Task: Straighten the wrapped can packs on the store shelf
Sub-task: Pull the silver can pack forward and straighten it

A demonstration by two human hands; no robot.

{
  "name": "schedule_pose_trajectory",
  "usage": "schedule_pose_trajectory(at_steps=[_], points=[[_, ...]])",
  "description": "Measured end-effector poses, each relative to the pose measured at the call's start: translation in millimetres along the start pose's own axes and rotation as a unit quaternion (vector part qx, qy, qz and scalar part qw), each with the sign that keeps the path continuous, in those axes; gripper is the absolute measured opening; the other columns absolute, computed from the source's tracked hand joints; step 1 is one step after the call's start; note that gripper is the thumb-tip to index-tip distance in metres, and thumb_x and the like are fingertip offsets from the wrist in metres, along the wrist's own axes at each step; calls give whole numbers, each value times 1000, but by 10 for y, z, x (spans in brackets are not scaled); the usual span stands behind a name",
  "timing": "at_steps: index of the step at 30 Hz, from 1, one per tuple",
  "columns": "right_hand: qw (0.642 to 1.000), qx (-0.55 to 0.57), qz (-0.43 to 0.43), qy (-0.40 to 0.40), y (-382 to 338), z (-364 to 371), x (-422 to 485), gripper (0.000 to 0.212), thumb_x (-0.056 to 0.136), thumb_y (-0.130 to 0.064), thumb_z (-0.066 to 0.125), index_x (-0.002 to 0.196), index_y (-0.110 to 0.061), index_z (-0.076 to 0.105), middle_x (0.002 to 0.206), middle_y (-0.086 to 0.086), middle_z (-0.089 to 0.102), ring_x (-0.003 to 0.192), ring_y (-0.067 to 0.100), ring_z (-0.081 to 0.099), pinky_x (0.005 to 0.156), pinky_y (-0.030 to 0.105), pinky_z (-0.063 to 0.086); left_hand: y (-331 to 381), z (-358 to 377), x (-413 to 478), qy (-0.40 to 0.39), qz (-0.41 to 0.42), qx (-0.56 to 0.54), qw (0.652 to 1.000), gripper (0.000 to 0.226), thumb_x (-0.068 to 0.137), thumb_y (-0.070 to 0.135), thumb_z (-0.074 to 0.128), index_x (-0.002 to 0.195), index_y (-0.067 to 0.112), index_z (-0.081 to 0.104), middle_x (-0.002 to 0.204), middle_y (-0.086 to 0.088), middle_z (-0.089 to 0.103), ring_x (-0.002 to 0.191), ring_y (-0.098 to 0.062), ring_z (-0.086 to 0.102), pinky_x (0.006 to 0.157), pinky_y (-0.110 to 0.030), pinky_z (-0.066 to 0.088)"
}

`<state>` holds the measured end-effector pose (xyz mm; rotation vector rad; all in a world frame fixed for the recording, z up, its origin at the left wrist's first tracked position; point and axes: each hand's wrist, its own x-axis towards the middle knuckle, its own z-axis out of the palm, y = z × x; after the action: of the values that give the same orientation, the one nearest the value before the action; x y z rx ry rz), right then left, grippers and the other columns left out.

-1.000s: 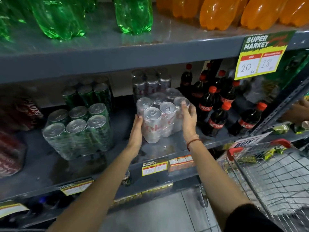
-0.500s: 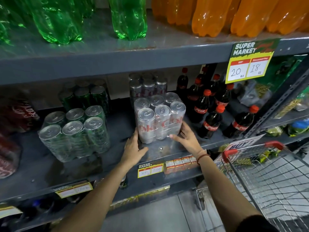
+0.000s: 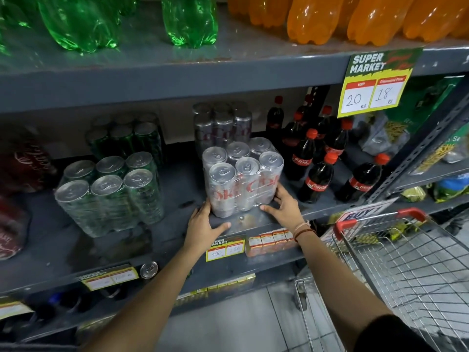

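A shrink-wrapped pack of silver cans stands upright near the front of the grey middle shelf. My left hand lies on the shelf with its fingers against the pack's lower left corner. My right hand cups the lower right corner, thumb along the front. Both have their fingers spread and neither lifts the pack. A second silver pack stands behind it. To the left stands a wrapped green can pack, turned at a slight angle, with another green pack further back.
Red can packs sit at the far left. Cola bottles crowd the shelf just right of the silver pack. A wire shopping cart stands at my lower right. A price sign hangs from the upper shelf. A loose can pokes out below.
Both hands have slid down from the silver pack's sides to its base. The pack now stands squarer to the shelf front.
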<state>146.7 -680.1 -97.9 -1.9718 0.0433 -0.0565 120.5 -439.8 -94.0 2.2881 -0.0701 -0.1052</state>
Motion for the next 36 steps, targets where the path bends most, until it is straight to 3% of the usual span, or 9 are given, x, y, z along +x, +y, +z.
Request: schedule_pose_trajectory(at_steps=[6,12,15,18,26,36], points=[[1000,-3,-10,20,36,-43,-250,79,72,-3,78,139,-14,38,127,-3,56,122,16,52,109,33,39,3,27,-143,2,-2,0,1000,89,72,43,74,146,20,29,145,-7,46,137,-30,35,110,-47,34],[998,-5,-10,54,2,-30,-402,77,69,-8,81,136,-13,43,124,2,62,116,13,57,104,28,43,-4,2,-210,26,14,-26,999,80,67,42,79,137,24,45,129,-5,62,121,-25,54,99,-42,46],[998,-6,-12,62,-19,-34,-471,77,68,-10,82,135,-15,45,120,-4,61,112,7,56,99,15,43,-8,-14,-243,35,15,-63,997,76,64,34,83,132,21,52,124,-7,65,116,-20,59,97,-29,45],[997,1,-14,72,-25,-21,-558,77,68,-8,82,135,-15,45,116,-10,59,109,4,56,89,0,40,21,-29,-270,42,17,-78,996,76,63,30,84,131,16,54,124,-8,65,117,-19,59,99,-29,44],[997,11,-5,71,-69,-18,-631,74,71,-5,79,135,-16,45,117,-10,59,110,2,55,94,5,42,48,-58,-304,43,15,-79,996,77,62,30,85,130,11,54,123,-11,65,116,-18,60,99,-27,43],[998,20,1,63,-105,-8,-661,75,74,0,75,139,-15,40,122,-8,56,116,6,52,88,-3,38,35,-58,-319,47,23,-71,996,76,62,33,84,128,10,55,120,-12,66,113,-18,62,95,-25,44]])
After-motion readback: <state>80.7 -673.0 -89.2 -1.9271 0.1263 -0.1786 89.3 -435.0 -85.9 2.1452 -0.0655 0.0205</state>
